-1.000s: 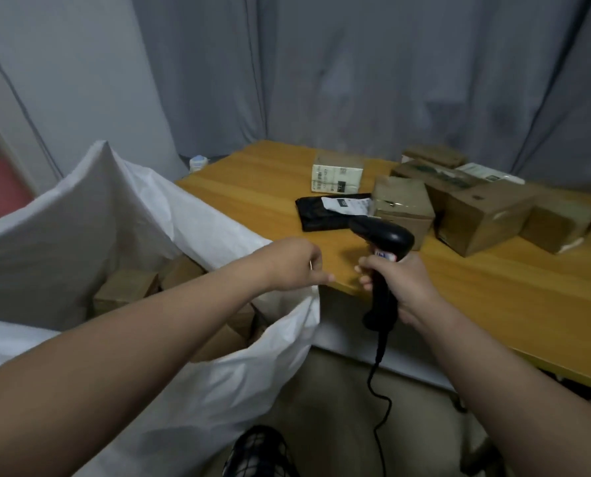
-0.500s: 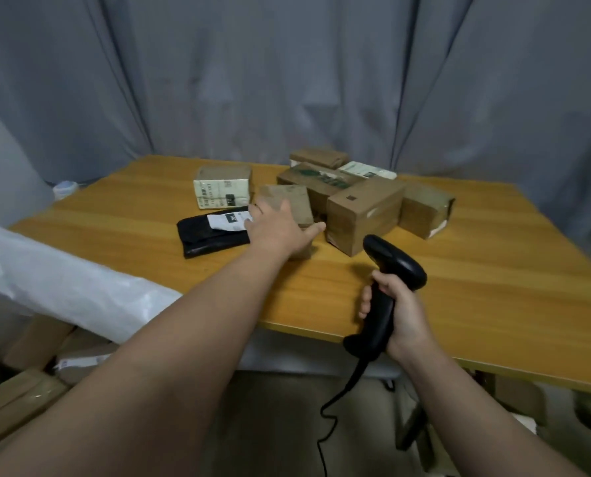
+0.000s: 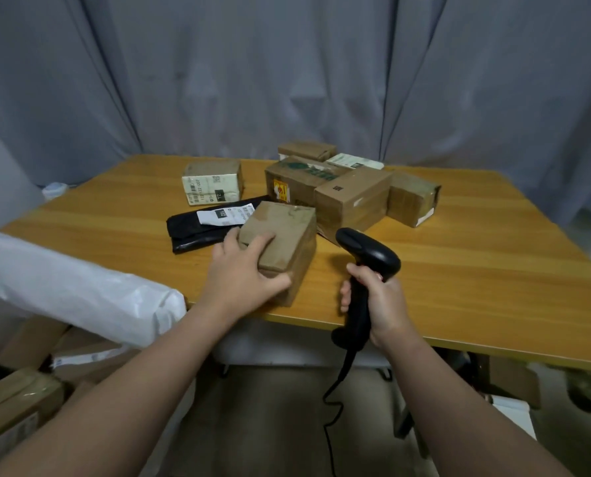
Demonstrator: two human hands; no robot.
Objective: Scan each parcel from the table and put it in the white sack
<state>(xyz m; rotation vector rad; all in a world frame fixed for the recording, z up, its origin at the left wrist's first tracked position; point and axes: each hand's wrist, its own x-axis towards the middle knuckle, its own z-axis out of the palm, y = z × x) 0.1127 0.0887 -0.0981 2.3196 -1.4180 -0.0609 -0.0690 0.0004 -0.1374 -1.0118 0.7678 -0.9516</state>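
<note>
Left hand [image 3: 244, 270] now clamped over the near corner of the small brown parcel [image 3: 280, 242], dragged from the cluster half a second back to the front edge of the wooden table [image 3: 459, 270]. Right hand [image 3: 378, 304] still wrapped round the black barcode scanner [image 3: 366, 256], head just beside the box. No label showing on top, so probably needs turning before scanning. White sack [image 3: 80, 290] waiting at left, boxes below

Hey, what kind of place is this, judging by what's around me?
Probably a small makeshift parcel-sorting spot: labelled cardboard parcels piled on a wooden table, a corded barcode scanner in the right hand, and a white sack alongside.
</note>
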